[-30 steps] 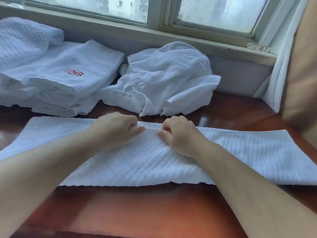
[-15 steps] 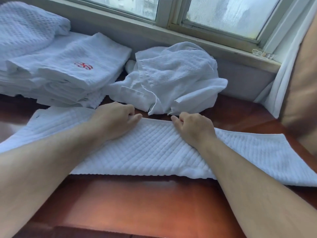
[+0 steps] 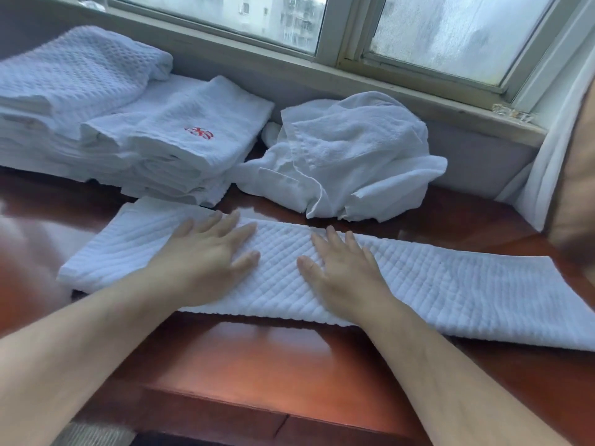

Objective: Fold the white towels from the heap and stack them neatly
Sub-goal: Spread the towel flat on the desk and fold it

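Observation:
A long white ribbed towel lies folded lengthwise into a strip across the reddish wooden table. My left hand lies flat on the strip's left half with fingers spread. My right hand presses flat on its middle, fingers straight. Behind them, a crumpled heap of white towels sits against the wall under the window. At the back left stands a stack of folded white towels; its top one carries a red embroidered mark.
A thicker waffle-textured towel pile rests at the far left. The window sill runs along the back. A white curtain and a tan cushion crowd the right edge. The table's front edge is near me.
Both hands let go of the towel's far edge, which they had been pinching, and now lie flat on the folded strip. The fold has been laid over, away from me.

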Motion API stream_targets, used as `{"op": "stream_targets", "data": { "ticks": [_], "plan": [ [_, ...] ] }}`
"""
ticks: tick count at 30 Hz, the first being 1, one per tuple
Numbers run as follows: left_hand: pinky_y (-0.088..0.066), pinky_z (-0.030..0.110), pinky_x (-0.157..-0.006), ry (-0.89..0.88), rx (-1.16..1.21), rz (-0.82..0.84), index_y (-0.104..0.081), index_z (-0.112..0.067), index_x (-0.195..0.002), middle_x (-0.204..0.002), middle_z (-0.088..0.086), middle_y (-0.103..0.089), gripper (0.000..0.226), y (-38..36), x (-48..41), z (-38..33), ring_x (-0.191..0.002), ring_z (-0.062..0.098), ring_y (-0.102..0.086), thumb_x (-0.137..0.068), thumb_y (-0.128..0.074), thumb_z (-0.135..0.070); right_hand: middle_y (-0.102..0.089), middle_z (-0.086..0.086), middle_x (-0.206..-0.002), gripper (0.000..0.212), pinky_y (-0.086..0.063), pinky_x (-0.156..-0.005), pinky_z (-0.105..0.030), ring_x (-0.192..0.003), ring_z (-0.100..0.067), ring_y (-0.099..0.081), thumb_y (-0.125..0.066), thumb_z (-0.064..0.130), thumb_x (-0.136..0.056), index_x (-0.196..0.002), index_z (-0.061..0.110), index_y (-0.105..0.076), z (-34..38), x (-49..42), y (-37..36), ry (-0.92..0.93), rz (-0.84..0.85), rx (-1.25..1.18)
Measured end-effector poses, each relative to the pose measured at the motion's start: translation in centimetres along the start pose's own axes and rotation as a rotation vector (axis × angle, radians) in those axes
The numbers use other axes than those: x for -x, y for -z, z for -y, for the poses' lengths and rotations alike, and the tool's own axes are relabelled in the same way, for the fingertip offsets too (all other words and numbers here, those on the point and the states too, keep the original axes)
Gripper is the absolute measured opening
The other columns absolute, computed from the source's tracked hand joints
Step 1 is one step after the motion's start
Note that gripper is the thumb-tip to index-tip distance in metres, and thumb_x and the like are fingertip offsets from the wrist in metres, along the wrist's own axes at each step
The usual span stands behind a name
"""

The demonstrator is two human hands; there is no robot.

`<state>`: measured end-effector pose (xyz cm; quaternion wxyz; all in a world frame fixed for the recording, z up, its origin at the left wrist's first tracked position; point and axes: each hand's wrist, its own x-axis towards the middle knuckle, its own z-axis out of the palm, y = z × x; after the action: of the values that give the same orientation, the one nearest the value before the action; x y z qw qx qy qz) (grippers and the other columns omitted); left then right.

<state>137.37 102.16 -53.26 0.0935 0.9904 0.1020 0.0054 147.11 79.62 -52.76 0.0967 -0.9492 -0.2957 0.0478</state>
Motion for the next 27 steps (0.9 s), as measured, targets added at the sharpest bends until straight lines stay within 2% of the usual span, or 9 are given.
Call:
{"op": "stream_targets", "data": {
  "ticks": [6, 8, 10, 12, 16, 19, 23, 25, 27],
  "plan": [
    [0.003, 0.043, -0.124, 0.121, 0.017, -0.026, -0.005, -0.041, -0.158, -0.167, -0.011, 0.009, 0.073, 0.5, 1.9, 3.2, -0.153, 0.01, 0.008, -0.091, -0.014, -0.07, 0.015, -0.002, -0.168, 0.083, 0.013, -0.121, -0.049, -0.152, -0.027, 0.02, -0.012, 0.076, -0.091, -0.16, 0.031, 0.0, 2.5, 0.9, -0.7, 0.014, 0.082, 0.063],
    [-0.004, 0.041, -0.124, 0.123, 0.087, -0.099, -0.019, -0.038, -0.157, -0.167, -0.012, -0.004, 0.065, 0.7, 3.0, 4.2, -0.153, 0.01, -0.002, -0.097, -0.02, -0.062, 0.015, -0.003, -0.168, 0.081, 0.013, -0.121, -0.05, -0.152, -0.028, 0.021, -0.013, 0.073, -0.093, -0.16, 0.03, 0.0, 3.6, 0.9, -0.8, 0.027, 0.09, 0.057],
    [-0.017, 0.037, -0.122, 0.148, 0.192, -0.228, -0.04, -0.032, -0.151, -0.161, -0.012, -0.029, 0.054, 1.2, 4.1, 5.1, -0.149, 0.011, -0.022, -0.101, -0.031, -0.049, 0.013, -0.003, -0.168, 0.077, 0.011, -0.122, -0.05, -0.153, -0.027, 0.019, -0.016, 0.069, -0.096, -0.16, 0.029, -0.003, 4.5, 0.9, -0.5, 0.041, 0.089, 0.036],
    [-0.025, 0.035, -0.118, 0.189, 0.168, -0.312, -0.049, -0.027, -0.145, -0.154, -0.01, -0.043, 0.048, 1.5, 5.0, 5.6, -0.142, 0.013, -0.035, -0.101, -0.038, -0.041, 0.009, -0.003, -0.169, 0.073, 0.008, -0.123, -0.05, -0.154, -0.026, 0.016, -0.019, 0.065, -0.099, -0.16, 0.028, -0.008, 5.6, 0.9, -0.4, 0.087, 0.086, 0.012],
    [-0.029, 0.042, -0.112, 0.423, 0.146, -0.294, -0.044, -0.027, -0.147, -0.15, -0.001, -0.047, 0.051, 2.6, 6.2, 7.1, -0.139, 0.024, -0.037, -0.099, -0.04, -0.042, 0.002, -0.003, -0.169, 0.07, 0.003, -0.124, -0.051, -0.154, -0.026, 0.013, -0.022, 0.062, -0.1, -0.16, 0.027, -0.014, 9.7, 0.4, -0.7, 0.195, 0.112, -0.099],
    [-0.035, 0.047, -0.105, 0.653, 0.088, -0.141, -0.032, -0.024, -0.152, -0.148, 0.006, -0.045, 0.061, 4.0, 6.4, 8.5, -0.134, 0.033, -0.038, -0.097, -0.037, -0.051, 0.002, -0.003, -0.169, 0.071, 0.005, -0.124, -0.053, -0.154, -0.028, 0.014, -0.021, 0.063, -0.1, -0.16, 0.027, -0.011, 12.8, -0.1, -1.5, 0.249, 0.133, -0.1],
    [-0.044, 0.04, -0.095, 0.677, 0.257, -0.118, -0.032, -0.015, -0.149, -0.137, 0.012, -0.053, 0.068, 5.3, 6.2, 9.8, -0.128, 0.033, -0.044, -0.094, -0.053, -0.051, 0.01, -0.006, -0.168, 0.07, 0.013, -0.121, -0.056, -0.153, -0.03, 0.019, -0.015, 0.062, -0.1, -0.16, 0.028, -0.003, 14.8, -0.2, -3.2, 0.294, 0.113, 0.017],
    [-0.045, 0.035, -0.082, 0.704, 0.317, -0.116, -0.04, -0.007, -0.141, -0.129, 0.01, -0.057, 0.071, 6.1, 5.7, 10.4, -0.111, 0.028, -0.055, -0.089, -0.063, -0.049, 0.011, -0.006, -0.168, 0.07, 0.013, -0.121, -0.056, -0.153, -0.03, 0.019, -0.014, 0.061, -0.1, -0.16, 0.027, -0.002, 14.8, -0.3, -3.6, 0.292, 0.087, 0.021],
    [-0.045, 0.032, -0.066, 0.739, 0.304, -0.089, -0.054, -0.004, -0.103, -0.096, 0.005, -0.061, 0.053, 6.7, 5.5, 11.0, -0.079, 0.019, -0.056, -0.084, -0.069, -0.051, 0.01, -0.005, -0.168, 0.069, 0.013, -0.121, -0.055, -0.153, -0.03, 0.019, -0.015, 0.061, -0.1, -0.16, 0.028, -0.003, 14.8, -0.2, -3.7, 0.294, 0.086, 0.009]
  ]
}}
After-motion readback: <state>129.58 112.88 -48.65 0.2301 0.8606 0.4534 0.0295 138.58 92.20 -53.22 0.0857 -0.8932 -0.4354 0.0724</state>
